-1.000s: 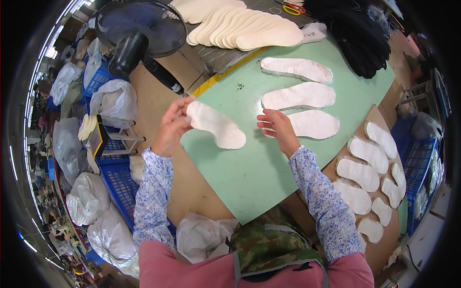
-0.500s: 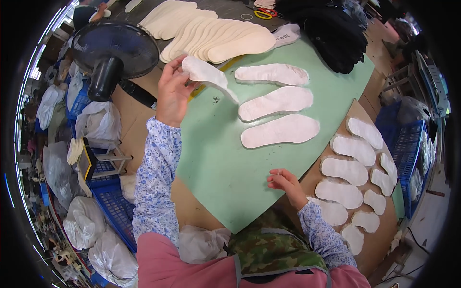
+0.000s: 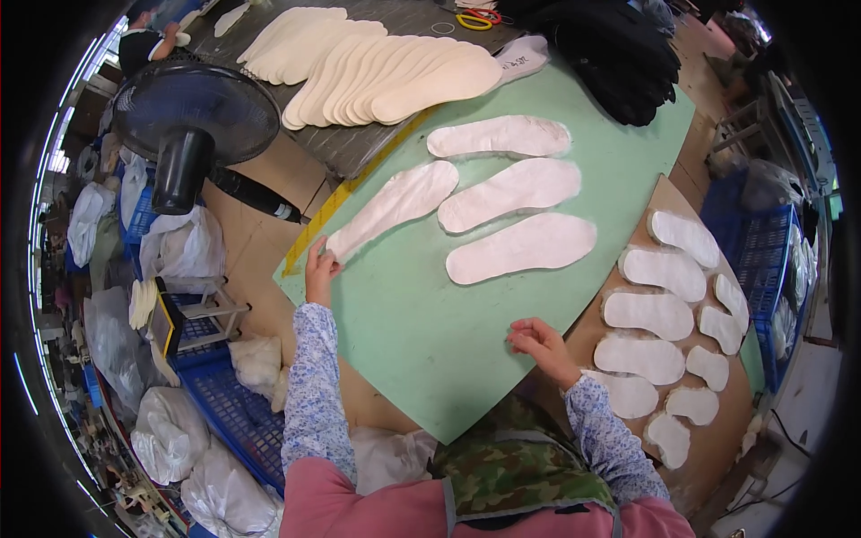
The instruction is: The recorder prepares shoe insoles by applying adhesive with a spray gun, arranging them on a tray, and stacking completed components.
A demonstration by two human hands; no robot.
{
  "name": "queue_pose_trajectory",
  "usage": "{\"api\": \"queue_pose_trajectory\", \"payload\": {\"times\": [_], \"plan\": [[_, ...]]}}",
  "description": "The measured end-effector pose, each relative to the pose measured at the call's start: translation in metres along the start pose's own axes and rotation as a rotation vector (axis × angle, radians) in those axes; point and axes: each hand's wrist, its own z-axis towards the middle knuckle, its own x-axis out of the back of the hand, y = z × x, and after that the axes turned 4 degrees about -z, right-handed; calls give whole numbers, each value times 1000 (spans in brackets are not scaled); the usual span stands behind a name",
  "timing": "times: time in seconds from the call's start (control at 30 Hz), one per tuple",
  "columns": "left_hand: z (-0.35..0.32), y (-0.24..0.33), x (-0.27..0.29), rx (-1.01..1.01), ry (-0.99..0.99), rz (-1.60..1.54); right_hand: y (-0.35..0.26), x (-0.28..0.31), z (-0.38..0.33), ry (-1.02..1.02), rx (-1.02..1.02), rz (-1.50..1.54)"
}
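My left hand pinches the near end of a white insole, which slants across the left part of the green work board. The far end of that insole comes close to three more white insoles lying in a column, the top one, the middle one and the bottom one. Over the near right edge of the board rests my right hand, its fingers loosely bent and apart, with nothing seen in them.
Cream insoles are fanned out on a dark table at the back, near yellow-and-red scissors and a black fabric pile. A brown board at right bears several white pieces. A black fan stands left, above blue crates.
My left hand has come down toward me, and the insole that was held up and bent now lies stretched along the board. My right hand has barely moved.
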Motion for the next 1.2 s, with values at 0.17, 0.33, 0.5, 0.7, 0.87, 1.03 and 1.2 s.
{"api": "queue_pose_trajectory", "payload": {"times": [0.17, 0.33, 0.5, 0.7, 0.87, 1.03, 1.2], "plan": [[3, -11, 7, -112, 101, 287, -21, 12, 23, 80, 74, -111], [11, -11, 14, -754, 226, 953, -31, 6, 21, 128, 185, -424], [25, -1, 16, -526, 254, 935, -33, -35, 27, 57, 339, -607], [29, 11, 10, -321, 102, 961, -58, -104, 93, -136, 561, -768], [41, 1, 69, 100, 122, -55, -56, -104, 65, -153, 542, -745], [-16, -13, 31, -326, 382, -15, 5, -24, -39, -221, 170, -393], [-156, -39, -110, -176, -266, 93, 100, 55, -182, 83, -311, -14]]}}
